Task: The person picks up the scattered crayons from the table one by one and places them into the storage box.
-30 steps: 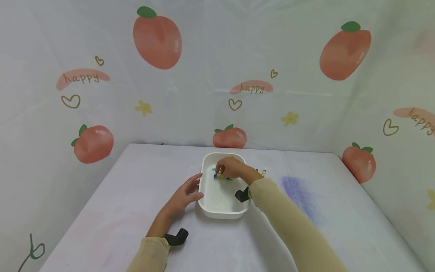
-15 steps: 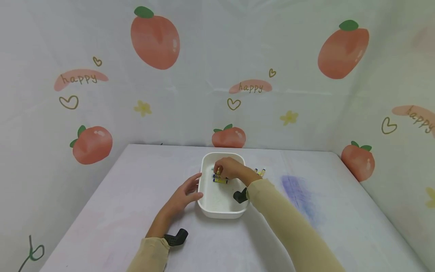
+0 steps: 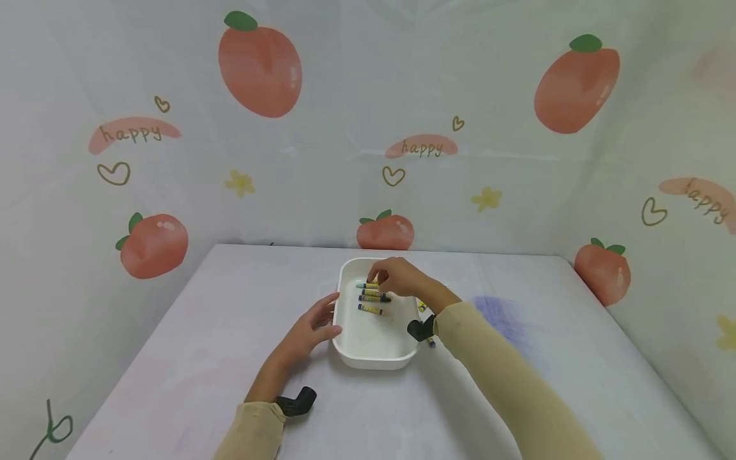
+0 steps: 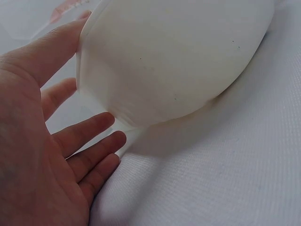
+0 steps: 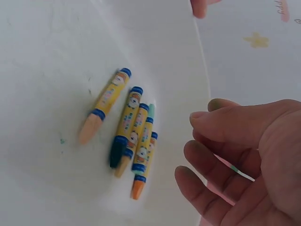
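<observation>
Right hand [image 3: 398,276] shifted off crayons it partly hid half second ago; fingers loosely bent, holding nothing. Peach crayon [image 5: 108,100] now slanted, apart from four bunched crayons [image 5: 127,117], all in white tray [image 3: 374,347]. Left hand [image 3: 309,329] unchanged: relaxed, touching tray's side.

A white round-cornered tray [image 3: 374,351] stands on the white cloth-covered tabletop [image 3: 276,275], left hand [image 3: 313,326] at its left wall, right hand [image 3: 399,276] over its far end. Five yellow-wrapped cylindrical crayons [image 5: 128,121] lie inside, other crayons [image 3: 422,306] just to its right.
</observation>
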Available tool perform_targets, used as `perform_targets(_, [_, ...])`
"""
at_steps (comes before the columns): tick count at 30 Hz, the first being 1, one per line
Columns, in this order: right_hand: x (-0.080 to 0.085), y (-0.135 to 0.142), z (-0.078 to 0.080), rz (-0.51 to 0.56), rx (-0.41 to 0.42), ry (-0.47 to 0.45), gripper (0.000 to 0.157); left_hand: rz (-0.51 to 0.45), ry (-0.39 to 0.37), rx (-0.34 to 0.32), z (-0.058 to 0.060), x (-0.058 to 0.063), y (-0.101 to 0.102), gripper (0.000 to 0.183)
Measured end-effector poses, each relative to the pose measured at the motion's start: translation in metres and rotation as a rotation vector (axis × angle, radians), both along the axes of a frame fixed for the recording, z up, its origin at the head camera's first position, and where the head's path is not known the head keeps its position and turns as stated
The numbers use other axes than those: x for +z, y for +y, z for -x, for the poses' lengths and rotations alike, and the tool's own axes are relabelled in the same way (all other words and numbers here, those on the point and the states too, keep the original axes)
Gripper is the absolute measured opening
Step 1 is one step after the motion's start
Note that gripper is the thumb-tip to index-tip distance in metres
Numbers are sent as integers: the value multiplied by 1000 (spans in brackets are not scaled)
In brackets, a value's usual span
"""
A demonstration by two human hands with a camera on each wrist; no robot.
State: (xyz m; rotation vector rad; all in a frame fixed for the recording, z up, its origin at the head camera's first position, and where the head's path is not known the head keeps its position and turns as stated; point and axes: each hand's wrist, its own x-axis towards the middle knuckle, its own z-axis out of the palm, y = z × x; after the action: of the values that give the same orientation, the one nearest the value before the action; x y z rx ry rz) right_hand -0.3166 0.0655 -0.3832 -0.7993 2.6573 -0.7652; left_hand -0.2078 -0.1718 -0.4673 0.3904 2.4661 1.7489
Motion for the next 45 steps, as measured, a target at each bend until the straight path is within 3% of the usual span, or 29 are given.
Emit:
perform_targets(15, [8,46,-13,98,-61,26,26,8,16,0,-3,2,-2,68])
perform_targets(21, [6,62,-22,124,-104,19,24,-4,-7,7,-19,31,6,66])
perform_targets(22, [5,65,-23,127,-107,18,24,-3,-12,11,-21,35,7,66])
perform_targets(31, [-12,85,-25,138,-153,-6,26,5,-3,19,-21,31,8,64])
perform_targets(45, [-40,99,-34,201,-201,-71,27,10,-12,-1,-21,37,6,66])
